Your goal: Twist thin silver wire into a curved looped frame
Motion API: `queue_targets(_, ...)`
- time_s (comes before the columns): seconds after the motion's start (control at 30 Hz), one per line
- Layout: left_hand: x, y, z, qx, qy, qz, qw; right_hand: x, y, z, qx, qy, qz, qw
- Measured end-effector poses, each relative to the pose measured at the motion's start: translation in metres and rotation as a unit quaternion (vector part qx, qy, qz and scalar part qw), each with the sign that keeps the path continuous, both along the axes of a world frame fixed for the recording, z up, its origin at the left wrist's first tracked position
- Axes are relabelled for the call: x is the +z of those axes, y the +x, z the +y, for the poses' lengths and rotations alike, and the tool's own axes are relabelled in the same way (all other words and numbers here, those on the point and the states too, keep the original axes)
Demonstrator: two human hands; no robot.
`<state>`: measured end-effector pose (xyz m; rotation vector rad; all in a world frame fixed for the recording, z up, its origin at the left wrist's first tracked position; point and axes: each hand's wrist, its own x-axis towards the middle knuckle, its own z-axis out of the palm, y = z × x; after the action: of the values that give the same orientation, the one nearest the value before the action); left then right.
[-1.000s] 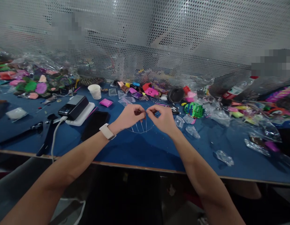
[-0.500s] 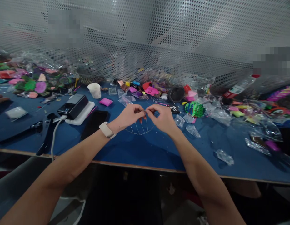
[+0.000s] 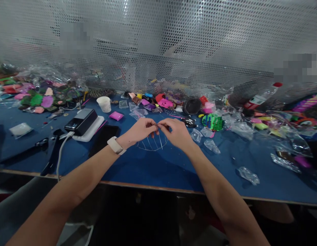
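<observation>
A thin wire frame (image 3: pixel 152 145), fan-shaped with several spokes and a curved lower rim, hangs just above the blue table (image 3: pixel 153 164). My left hand (image 3: pixel 140 130), with a white watch at the wrist, pinches the top of the frame where the spokes meet. My right hand (image 3: pixel 175 131) pinches the same spot from the other side, fingertips almost touching the left ones. Both hands are closed on the wire.
A black box on a white pad (image 3: pixel 83 121) with a white cable, a dark phone (image 3: pixel 104 135) and a white cup (image 3: pixel 104 103) lie left. Coloured clay pieces and small plastic bags (image 3: pixel 211 145) are scattered behind and to the right. A perforated metal screen (image 3: pixel 158 44) backs the table.
The fingertips have closed nearer together at the top of the wire frame. The view has shifted slightly; the hands stay in about the same place.
</observation>
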<state>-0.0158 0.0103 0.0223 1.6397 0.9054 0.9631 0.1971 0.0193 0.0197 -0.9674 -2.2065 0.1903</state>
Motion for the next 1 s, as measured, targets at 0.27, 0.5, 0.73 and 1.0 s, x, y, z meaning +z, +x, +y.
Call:
queue_targets(0.27, 0.002, 0.0, -0.001, 0.017, 0.041, 0.033, 0.998, 0.001, -0.002, 0.0, 0.014, -0.031, 0.025, 0.999)
queue_targets(0.5, -0.001, 0.003, -0.003, 0.047, 0.071, 0.037, 0.996, -0.002, -0.004, 0.001, 0.009, -0.043, 0.063, 0.997)
queue_targets(0.73, -0.004, 0.003, -0.003, 0.041, 0.065, 0.037, 0.996, 0.002, -0.004, -0.002, 0.008, -0.041, 0.064, 0.997)
queue_targets(1.0, -0.006, 0.003, -0.005, 0.067, 0.151, 0.094, 0.982, 0.007, -0.005, -0.005, 0.01, -0.099, 0.074, 0.992)
